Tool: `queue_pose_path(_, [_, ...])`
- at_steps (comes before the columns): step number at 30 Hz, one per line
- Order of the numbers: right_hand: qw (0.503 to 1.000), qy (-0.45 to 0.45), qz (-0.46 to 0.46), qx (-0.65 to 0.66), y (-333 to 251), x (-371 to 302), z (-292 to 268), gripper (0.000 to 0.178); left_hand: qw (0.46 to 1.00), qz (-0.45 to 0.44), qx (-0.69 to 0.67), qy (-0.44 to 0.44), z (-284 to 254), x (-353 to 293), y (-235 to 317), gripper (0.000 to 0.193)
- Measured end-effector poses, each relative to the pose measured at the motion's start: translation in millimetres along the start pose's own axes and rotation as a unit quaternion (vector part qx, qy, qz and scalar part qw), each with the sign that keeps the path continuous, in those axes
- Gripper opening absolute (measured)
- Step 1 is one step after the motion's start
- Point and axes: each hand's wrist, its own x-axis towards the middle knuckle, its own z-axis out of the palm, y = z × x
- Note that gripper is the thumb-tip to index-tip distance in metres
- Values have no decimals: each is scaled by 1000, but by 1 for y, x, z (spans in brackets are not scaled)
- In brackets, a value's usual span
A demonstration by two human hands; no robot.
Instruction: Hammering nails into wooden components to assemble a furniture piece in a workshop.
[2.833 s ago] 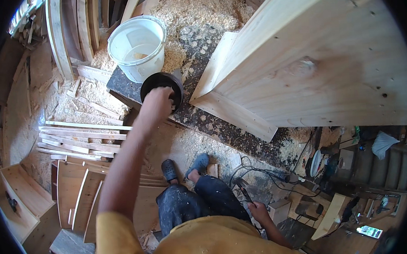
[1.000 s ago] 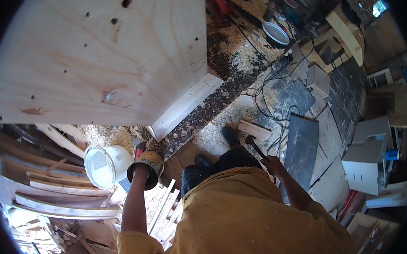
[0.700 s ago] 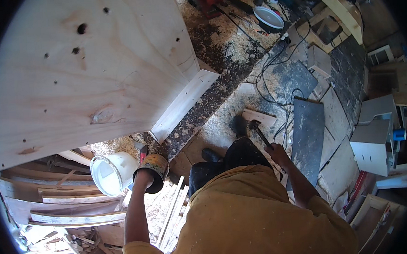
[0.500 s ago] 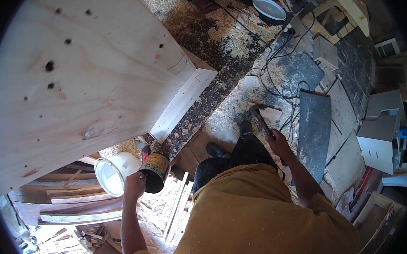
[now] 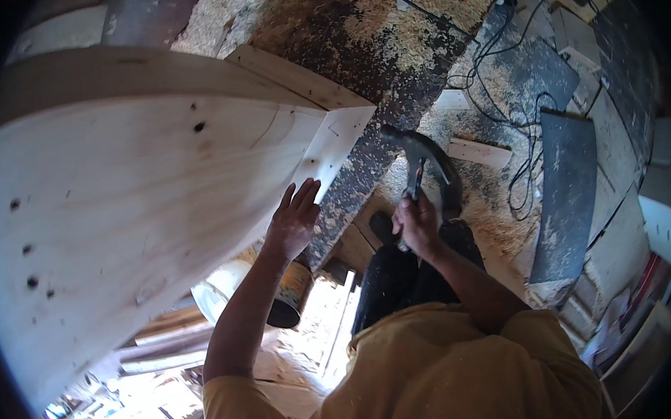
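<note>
At left, a large pale wooden box point(image 5: 142, 183) with dark holes rests on a dark, shaving-strewn bench point(image 5: 381, 80), and near its lower edge a white bucket point(image 5: 219, 287) and a tin point(image 5: 292, 291) show partly behind the person's left forearm. The left hand point(image 5: 294, 221) is raised beside the box's right end, fingers stretched out and not closed round anything visible, though whether it touches the wood cannot be told. Right of it, the right hand point(image 5: 418, 220) wraps firmly round the handle of a hammer point(image 5: 428, 148), its head pointing far, with a short board point(image 5: 479, 153) and a dark sheet point(image 5: 563, 195) on the floor farther right.
</note>
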Motion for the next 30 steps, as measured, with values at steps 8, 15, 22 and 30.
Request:
queue_pose_path(8, [982, 48, 24, 181, 71, 6, 86, 25, 987, 55, 144, 47, 50, 30, -22, 27])
queue_pose_path(15, [978, 139, -135, -76, 138, 22, 102, 32, 985, 47, 155, 52, 65, 30, -26, 21])
queue_pose_path(22, [984, 113, -132, 34, 129, 41, 120, 40, 993, 37, 66, 89, 63, 26, -28, 7])
queue_pose_path(30, [935, 145, -232, 224, 121, 28, 134, 31, 991, 52, 44, 111, 65, 23, -31, 11])
